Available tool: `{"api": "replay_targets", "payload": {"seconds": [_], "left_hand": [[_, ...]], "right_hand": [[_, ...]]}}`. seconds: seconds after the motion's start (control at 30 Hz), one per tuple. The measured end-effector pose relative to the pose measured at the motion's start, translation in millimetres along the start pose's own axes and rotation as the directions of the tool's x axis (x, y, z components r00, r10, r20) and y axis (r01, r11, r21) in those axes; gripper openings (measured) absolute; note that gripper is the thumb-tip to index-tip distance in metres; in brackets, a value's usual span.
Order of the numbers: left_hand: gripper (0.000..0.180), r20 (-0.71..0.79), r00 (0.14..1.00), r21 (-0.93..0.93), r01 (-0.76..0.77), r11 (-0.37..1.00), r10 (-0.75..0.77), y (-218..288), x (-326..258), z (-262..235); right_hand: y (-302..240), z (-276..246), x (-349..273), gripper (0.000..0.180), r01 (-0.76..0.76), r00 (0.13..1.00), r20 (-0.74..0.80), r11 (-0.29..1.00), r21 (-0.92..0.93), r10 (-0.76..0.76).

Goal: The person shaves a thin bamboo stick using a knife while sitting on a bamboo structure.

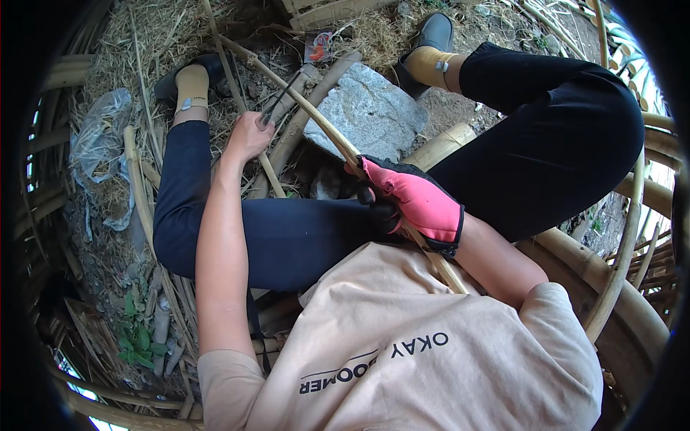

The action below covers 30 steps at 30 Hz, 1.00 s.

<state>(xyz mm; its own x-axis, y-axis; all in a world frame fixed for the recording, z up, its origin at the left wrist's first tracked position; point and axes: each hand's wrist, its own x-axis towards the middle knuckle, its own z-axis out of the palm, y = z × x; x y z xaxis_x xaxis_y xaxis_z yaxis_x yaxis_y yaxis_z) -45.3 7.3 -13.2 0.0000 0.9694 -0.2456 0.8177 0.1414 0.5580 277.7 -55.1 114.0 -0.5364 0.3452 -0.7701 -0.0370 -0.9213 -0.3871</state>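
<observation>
A long bamboo strip (327, 129) runs on a slant through the middle of the view, its long axis from about ten o'clock down to four o'clock; the upper end points out past the left foot into the straw, and the lower end passes under the right hand and across the beige shirt (402, 352). The strip bows slightly along its length.

The right hand (413, 201), in a pink and black glove (424, 208), sits just right of centre with its fingers wrapped tight around the strip, above the thigh in dark leggings (302, 237).

The bare left hand (248, 136), at about eleven o'clock from centre, has its fingers curled closed around a thin dark blade (282, 97) that slants up toward one o'clock and meets the strip. Exactly how the blade bites the strip cannot be told.

A grey rock (370, 115) lies just beyond the strip at twelve o'clock, between the two feet in dark shoes and tan socks. Thick bamboo poles (611, 280) lie at three to four o'clock, a crumpled clear plastic bag (100, 144) at nine o'clock, and dry straw (144, 43) covers the ground at the top.
</observation>
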Motion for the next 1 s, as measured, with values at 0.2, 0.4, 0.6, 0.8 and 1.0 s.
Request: {"api": "replay_targets", "payload": {"seconds": [0.2,0.4,0.6,0.8,1.0], "left_hand": [[0.02,-0.079,0.993,0.075,0.09,0.993,-0.084,-6,11,2],[0.021,-0.206,0.973,0.093,0.121,0.988,-0.1,-42,17,3],[0.021,-0.125,0.991,0.034,0.044,0.998,-0.04,-8,9,-5],[0.022,-0.014,1.0,0.075,0.012,0.997,-0.011,-4,5,-6],[0.023,-0.123,0.989,0.054,0.089,0.995,-0.082,-27,13,-1]], "right_hand": [[-5,0,-4,0.041,-0.086,0.993,0.084,0.991,0.1,0.078],[-1,1,-4,0.043,-0.098,0.987,0.141,0.986,0.134,0.079],[-4,2,-5,0.049,-0.076,0.995,0.072,0.988,0.135,0.067],[-1,3,-2,0.048,-0.051,0.997,0.068,0.994,0.1,0.044],[-5,5,-9,0.048,-0.056,0.998,0.041,0.994,0.092,0.053]]}}
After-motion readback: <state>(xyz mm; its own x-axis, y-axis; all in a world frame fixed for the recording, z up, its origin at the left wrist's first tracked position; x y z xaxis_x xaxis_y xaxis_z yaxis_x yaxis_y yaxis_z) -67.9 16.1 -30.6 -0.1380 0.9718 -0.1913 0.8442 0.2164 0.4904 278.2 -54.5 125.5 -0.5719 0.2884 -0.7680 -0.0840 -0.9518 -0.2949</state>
